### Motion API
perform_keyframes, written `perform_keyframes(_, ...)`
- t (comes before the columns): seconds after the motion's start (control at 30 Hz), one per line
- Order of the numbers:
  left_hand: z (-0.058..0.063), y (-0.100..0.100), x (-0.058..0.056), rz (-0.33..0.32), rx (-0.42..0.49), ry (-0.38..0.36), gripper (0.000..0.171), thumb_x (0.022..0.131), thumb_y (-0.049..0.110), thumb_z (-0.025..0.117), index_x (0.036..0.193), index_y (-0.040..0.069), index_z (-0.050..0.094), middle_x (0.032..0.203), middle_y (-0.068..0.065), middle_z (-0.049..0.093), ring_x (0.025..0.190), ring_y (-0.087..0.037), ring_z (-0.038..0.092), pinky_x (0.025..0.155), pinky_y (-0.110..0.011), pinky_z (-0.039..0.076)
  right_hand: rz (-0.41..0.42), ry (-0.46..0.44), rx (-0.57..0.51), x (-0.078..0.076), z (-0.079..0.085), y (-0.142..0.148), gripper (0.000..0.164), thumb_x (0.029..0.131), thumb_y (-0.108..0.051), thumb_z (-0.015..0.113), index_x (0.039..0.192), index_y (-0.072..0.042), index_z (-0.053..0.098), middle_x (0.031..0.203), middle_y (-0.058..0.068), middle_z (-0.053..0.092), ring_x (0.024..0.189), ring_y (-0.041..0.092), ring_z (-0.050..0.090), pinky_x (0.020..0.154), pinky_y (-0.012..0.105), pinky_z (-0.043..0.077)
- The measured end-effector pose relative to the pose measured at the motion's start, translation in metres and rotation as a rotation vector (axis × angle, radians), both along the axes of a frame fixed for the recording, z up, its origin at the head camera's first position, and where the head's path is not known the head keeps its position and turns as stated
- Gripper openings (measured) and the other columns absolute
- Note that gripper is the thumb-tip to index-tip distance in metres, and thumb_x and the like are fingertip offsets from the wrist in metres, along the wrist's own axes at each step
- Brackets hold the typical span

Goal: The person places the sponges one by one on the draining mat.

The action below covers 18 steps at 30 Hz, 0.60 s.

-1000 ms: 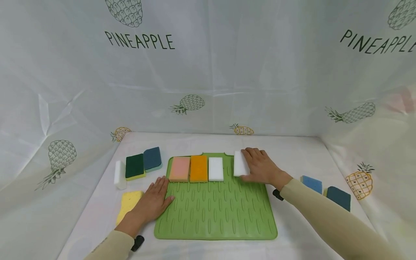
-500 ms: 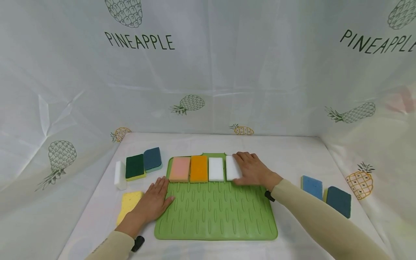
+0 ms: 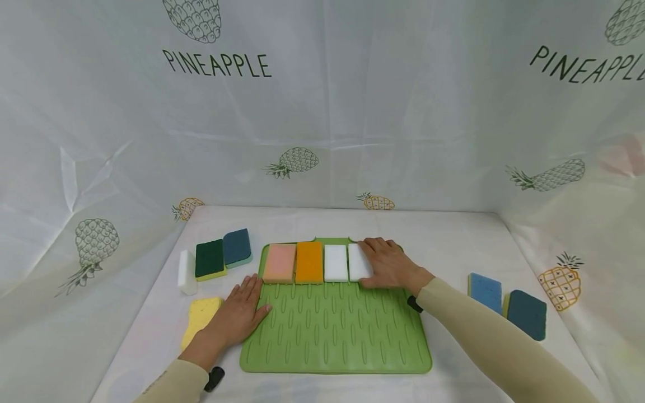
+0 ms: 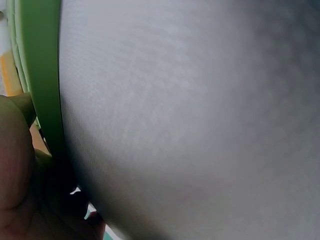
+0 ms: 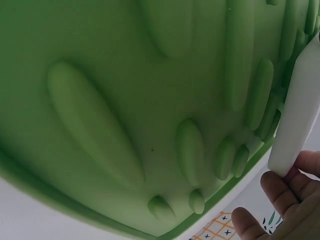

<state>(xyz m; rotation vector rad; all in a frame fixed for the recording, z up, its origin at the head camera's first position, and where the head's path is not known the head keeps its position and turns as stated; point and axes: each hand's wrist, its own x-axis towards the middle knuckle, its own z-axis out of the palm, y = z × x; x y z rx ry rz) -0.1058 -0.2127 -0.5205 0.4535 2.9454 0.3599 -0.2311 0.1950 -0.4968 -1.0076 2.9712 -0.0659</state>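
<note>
On the green ribbed mat (image 3: 335, 330) a row of sponges runs along the far edge: a pink sponge (image 3: 279, 263), an orange sponge (image 3: 309, 262) and a white sponge (image 3: 335, 263). Right of them lies a second white sponge (image 3: 358, 262), which my right hand (image 3: 390, 266) grips by its ends, partly covering it. In the right wrist view, fingertips touch one end of that white block (image 5: 300, 105). My left hand (image 3: 239, 313) rests with straight fingers on the mat's left edge. The left wrist view shows part of this hand (image 4: 12, 165) against the green rim (image 4: 40, 65).
Left of the mat lie a white block (image 3: 187, 272), a dark green sponge (image 3: 210, 259), a dark blue sponge (image 3: 237, 246) and a yellow sponge (image 3: 202, 314). A blue sponge (image 3: 485, 289) and a dark teal sponge (image 3: 526, 313) lie at the right. A pineapple-print sheet (image 3: 428, 112) stands behind.
My right hand has brought the white sponge left and slightly nearer, down beside the other white sponge. A narrow gap separates the two. My left hand has stayed put.
</note>
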Motion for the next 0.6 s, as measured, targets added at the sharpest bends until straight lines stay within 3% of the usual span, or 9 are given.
perform_keyframes(0.6, -0.0031, -0.0015, -0.0006, -0.010, -0.007, 0.007, 0.076, 0.110, 0.042, 0.054, 0.162, -0.009, 0.030, 0.170, -0.028, 0.026, 0.159, -0.046, 0.023, 0.128, -0.063, 0.025, -0.015, -0.071, 0.018, -0.0049, -0.0030, -0.0009, 0.100, 0.088, -0.066, 0.065, 0.160, -0.002, 0.039, 0.158, 0.019, 0.047, 0.145, 0.038, 0.046, 0.115, 0.061, 0.043)
